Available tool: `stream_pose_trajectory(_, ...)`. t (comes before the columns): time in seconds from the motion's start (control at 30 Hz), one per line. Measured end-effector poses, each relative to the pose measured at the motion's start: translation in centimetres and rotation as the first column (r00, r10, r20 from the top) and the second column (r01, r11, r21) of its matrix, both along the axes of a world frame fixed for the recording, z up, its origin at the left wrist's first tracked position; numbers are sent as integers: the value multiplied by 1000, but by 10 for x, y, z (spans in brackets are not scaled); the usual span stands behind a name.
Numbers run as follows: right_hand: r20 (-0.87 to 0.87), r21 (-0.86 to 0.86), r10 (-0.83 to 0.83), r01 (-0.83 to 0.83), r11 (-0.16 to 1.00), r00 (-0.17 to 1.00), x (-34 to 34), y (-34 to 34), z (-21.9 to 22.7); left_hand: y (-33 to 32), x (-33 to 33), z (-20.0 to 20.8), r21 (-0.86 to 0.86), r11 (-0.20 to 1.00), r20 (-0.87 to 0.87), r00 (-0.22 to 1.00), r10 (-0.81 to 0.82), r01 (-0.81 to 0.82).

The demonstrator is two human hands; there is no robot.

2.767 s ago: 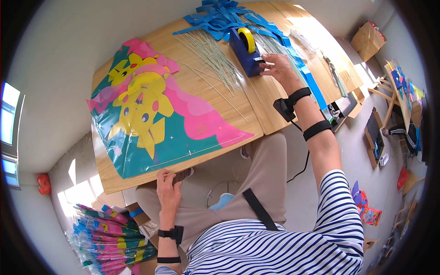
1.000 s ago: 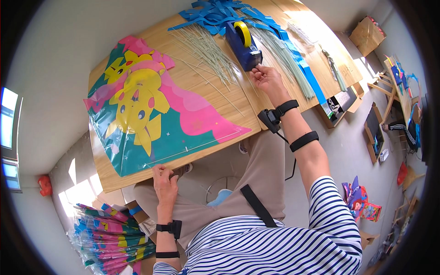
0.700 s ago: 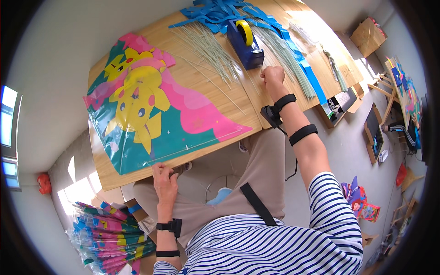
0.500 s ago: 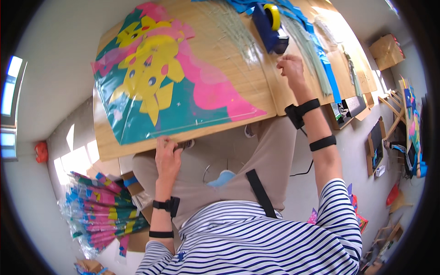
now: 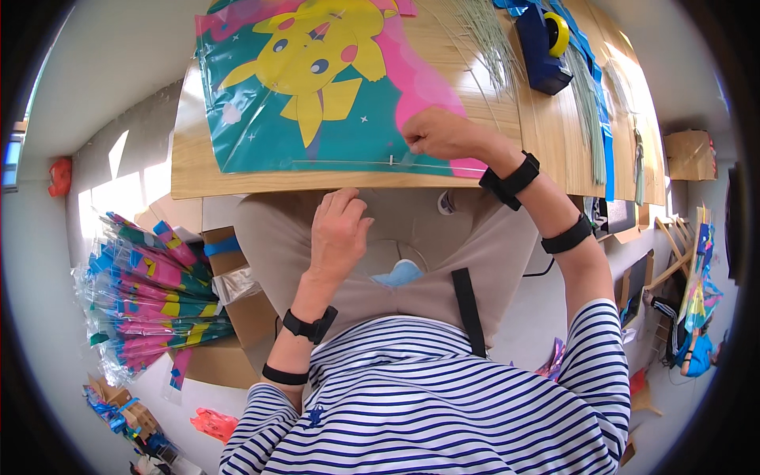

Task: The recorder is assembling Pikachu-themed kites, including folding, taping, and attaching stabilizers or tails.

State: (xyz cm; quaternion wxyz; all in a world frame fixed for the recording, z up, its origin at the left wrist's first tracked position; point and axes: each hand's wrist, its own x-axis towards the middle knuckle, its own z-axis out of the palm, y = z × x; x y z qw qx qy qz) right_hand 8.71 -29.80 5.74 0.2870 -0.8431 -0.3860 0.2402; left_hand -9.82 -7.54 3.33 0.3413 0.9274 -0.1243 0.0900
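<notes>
A printed plastic sheet (image 5: 261, 131), teal and pink with a big yellow cartoon figure, lies on the wooden table (image 5: 190, 184). Along its near edge runs a thin pale rod (image 5: 332, 162) with a small white tab. My right hand (image 5: 447, 133) is above the sheet's near right part, fingers pinched together. Below its fingertips shows a small see-through piece that looks like clear tape. My left hand (image 5: 340, 233) hovers just off the table's front edge, over my lap. Its fingers are loosely bent, the thumb stands apart, and nothing shows in it.
A dark blue tape dispenser (image 5: 542, 59) with a yellow-cored roll stands at the back right. Thin pale sticks (image 5: 483, 39) and blue strips (image 5: 608, 150) lie around it. Bundled printed sheets (image 5: 158, 293) in clear plastic spread over a cardboard box (image 5: 214, 360) at left.
My right hand has moved left, from beside the tape dispenser to over the sheet's near edge. My left hand has come off the table edge. The whole view has shifted.
</notes>
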Motion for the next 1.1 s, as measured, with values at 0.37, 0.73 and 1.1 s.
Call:
stream_pose_trajectory(0.37, 77, -150, 122, -109, 983, 990, 11, 28, -8, -23, 11, 5, -40, 997, 25, 998, -60, 61)
stream_pose_trajectory(0.73, 135, -146, 40, -20, 989, 990, 16, 5, 9, -29, 20, 8, -5, 998, 12, 998, -60, 61)
stream_pose_trajectory(1.1, -199, 258, -667, 695, 671, 718, 3, -103, 37, -57, 59, 31, -260, 964, -40, 997, -66, 53)
